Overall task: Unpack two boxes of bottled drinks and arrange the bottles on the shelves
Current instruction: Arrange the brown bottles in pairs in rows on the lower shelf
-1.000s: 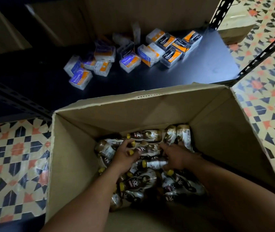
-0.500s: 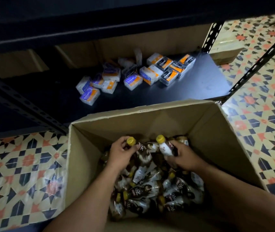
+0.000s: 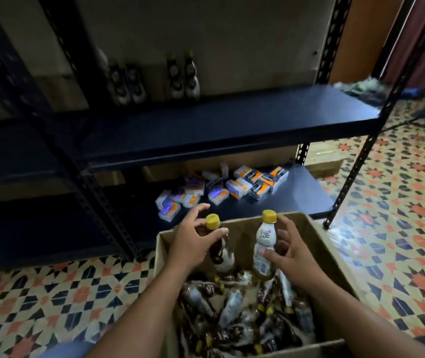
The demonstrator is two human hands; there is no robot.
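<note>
An open cardboard box [image 3: 320, 244] stands on the floor, holding several yellow-capped drink bottles [image 3: 234, 308] lying in a heap. My left hand [image 3: 193, 241] grips a dark bottle [image 3: 220, 250] by its neck, upright above the heap. My right hand [image 3: 287, 250] holds a white-labelled bottle [image 3: 264, 244] upright beside it. Both raised bottles are at the box's far rim. On the dark middle shelf [image 3: 232, 120] several bottles [image 3: 154, 81] stand upright at the back, blurred.
The black metal shelving has perforated uprights [image 3: 356, 166] at the right and a post [image 3: 103, 202] left of the box. Small orange and purple packets [image 3: 221, 189] lie scattered on the bottom shelf. Patterned floor tiles [image 3: 400, 202] surround the box.
Both hands have lifted their bottles up out of the heap to the box's rim. The view has tilted upward, so the middle shelf and its standing bottles now show.
</note>
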